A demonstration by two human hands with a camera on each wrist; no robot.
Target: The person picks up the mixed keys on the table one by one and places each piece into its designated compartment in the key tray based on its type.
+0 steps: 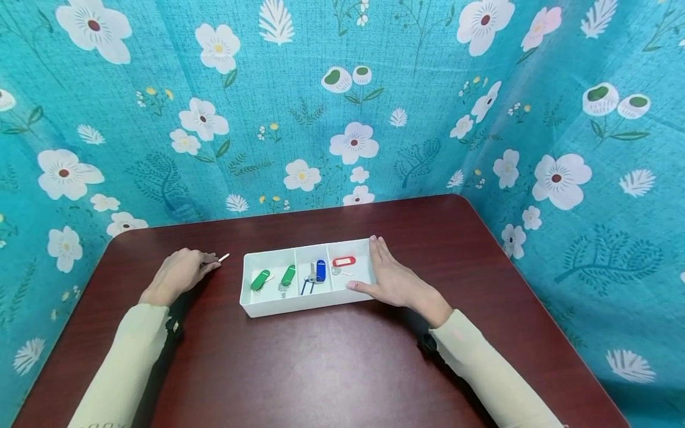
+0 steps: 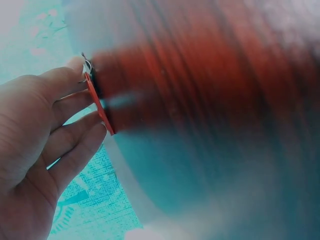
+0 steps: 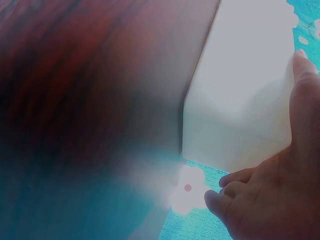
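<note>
My left hand (image 1: 184,270) is left of a white three-compartment tray (image 1: 299,306), close over the table. Its fingertips pinch a red key tag (image 2: 100,109) with a metal ring (image 2: 87,65), seen edge-on in the left wrist view. From the head, only a thin pale end shows past the fingers. My right hand (image 1: 398,282) rests on the tray's right end, thumb over the front rim, fingers extended along the end wall. Inside lie two green key tags (image 1: 288,276) at left, a blue key tag (image 1: 320,270) with a key in the middle, and another red key tag (image 1: 344,261) at right.
The tray stands on a dark reddish-brown table (image 1: 332,362) with rounded far corners. A blue floral cloth (image 1: 299,125) hangs behind the table and along its right side. Dark bands (image 1: 172,325) sit at both wrists.
</note>
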